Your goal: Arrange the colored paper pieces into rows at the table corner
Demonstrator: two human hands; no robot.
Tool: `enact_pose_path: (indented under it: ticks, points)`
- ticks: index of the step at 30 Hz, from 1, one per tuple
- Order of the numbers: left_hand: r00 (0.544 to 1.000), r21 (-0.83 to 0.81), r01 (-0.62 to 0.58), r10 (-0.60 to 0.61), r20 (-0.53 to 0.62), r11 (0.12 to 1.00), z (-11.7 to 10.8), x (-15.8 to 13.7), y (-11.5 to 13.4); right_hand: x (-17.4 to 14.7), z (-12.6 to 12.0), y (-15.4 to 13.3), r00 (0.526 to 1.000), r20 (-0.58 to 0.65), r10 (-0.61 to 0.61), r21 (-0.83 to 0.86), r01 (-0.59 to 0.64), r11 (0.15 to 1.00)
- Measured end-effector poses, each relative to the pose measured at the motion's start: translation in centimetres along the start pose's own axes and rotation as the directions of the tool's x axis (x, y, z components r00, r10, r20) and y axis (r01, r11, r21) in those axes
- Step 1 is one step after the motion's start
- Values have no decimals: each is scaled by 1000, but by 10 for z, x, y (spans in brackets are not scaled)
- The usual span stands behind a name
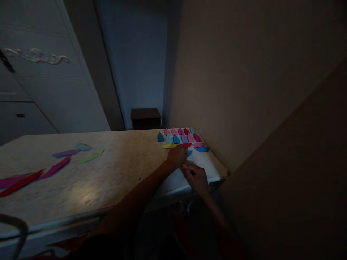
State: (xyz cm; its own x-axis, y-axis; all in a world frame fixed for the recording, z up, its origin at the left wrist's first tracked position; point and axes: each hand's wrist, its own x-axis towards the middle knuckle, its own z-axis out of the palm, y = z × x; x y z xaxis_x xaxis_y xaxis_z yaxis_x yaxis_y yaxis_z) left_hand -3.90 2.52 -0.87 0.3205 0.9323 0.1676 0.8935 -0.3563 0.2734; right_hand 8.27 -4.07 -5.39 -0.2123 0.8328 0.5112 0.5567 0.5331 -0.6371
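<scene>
Far left on the table (pixel 108 173): long folded paper strips (pixel 54 168), red, magenta, purple, pale blue and green, lying loose and well apart from both hands. Toward the middle, bare tabletop, dimly lit. Further right, at the table's far corner, a white sheet (pixel 208 167) bearing rows of small folded paper pieces (pixel 180 136) in pink, blue, red and lilac, with a yellow one at the near left end.

Left hand (pixel 176 156) reaching across, fingertips down on the sheet just beside a small blue piece (pixel 189 152) below the last row; cannot tell whether pinched or only touched. Right hand (pixel 196 177) close beside it, nearly touching, fingers curled, resting on the sheet's near part; too dark to tell whether anything sits in the grip.

Seemingly mid-placement: setting the blue piece into line with the row. Calls next for a light nudge to square it, without disturbing the neighbours.
</scene>
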Motion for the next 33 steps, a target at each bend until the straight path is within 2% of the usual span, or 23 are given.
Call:
enact_pose_path:
  ticks: [8,15,20,26,31,33]
  points:
    - [998,20,56,-56,-20,998,6,4,-5,0,3,-2,999,-45,-25,-100,20,995]
    - [999,6,14,-14,-32,1000,9,12,-4,-1,7,-5,995,-80,-52,-209,34,977]
    - [998,4,6,-5,-66,1000,1,3,-4,-2,5,-2,995,-74,-69,-213,52,976]
    - [996,44,-66,68,-58,997,-11,-31,-29,-3,5,0,996,-68,-50,-229,33,973]
    - [994,116,-103,99,38,988,-27,-84,-69,0,4,1,1000,-5,-8,-236,7,972]
    - [995,108,-94,89,52,990,-36,-107,-84,4,4,0,1000,23,-9,-300,16,954]
